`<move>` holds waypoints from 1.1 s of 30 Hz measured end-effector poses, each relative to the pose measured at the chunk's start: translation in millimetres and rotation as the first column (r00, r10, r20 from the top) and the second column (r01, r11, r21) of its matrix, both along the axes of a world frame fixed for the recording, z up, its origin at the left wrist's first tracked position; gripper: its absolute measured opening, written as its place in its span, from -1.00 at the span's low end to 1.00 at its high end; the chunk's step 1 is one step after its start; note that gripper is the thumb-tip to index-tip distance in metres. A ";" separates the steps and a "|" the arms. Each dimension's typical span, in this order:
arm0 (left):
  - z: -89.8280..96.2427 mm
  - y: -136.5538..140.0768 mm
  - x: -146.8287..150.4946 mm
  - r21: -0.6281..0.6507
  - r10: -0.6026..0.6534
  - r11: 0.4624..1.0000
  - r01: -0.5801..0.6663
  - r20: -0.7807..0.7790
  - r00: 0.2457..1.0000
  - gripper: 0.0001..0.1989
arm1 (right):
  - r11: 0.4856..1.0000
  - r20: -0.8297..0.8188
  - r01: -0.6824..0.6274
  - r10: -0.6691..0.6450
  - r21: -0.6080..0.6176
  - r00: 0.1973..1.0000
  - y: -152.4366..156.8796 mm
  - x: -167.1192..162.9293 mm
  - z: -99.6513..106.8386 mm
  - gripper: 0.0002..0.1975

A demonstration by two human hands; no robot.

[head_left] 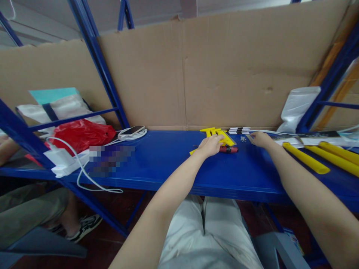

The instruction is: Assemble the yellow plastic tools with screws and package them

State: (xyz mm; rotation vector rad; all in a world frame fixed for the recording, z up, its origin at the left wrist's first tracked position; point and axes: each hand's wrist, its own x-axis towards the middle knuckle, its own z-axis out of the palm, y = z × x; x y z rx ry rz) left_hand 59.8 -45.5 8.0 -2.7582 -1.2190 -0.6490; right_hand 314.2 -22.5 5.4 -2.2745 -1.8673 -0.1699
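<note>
My left hand is closed over the nearest of several yellow T-shaped pieces, its fingers bent around the plastic. Just under that hand lies a dark red and black tool handle, probably a screwdriver, with its other end hidden by the hand. My right hand reaches to the back of the bench, finger and thumb together on a small flat thing that is too small to name. Between the two hands are some small metal bits and a short stack of black and white strips.
Long yellow handles lie at the right on the blue bench. A phone, white cables, a power strip and a red plastic bag are at the left. Cardboard stands behind; another person sits at far left.
</note>
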 end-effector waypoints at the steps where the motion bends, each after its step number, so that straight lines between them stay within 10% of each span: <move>1: -0.1 -0.2 0.1 0.002 -0.003 1.000 0.003 0.001 1.000 -0.65 | 1.000 -0.004 -0.014 0.014 -0.001 1.000 1.1 -0.2 -1.7 -0.61; 20: -0.9 0.3 0.9 0.003 -0.011 1.000 0.011 -0.001 1.000 -0.65 | 1.000 0.110 0.017 -0.015 -0.013 0.994 -1.4 -23.4 -7.3 -0.71; 33: -0.7 -1.8 1.4 0.062 -0.056 0.996 0.062 -0.087 0.995 -0.65 | 0.994 -0.397 0.038 0.005 0.099 0.918 -5.1 -31.8 4.5 -0.92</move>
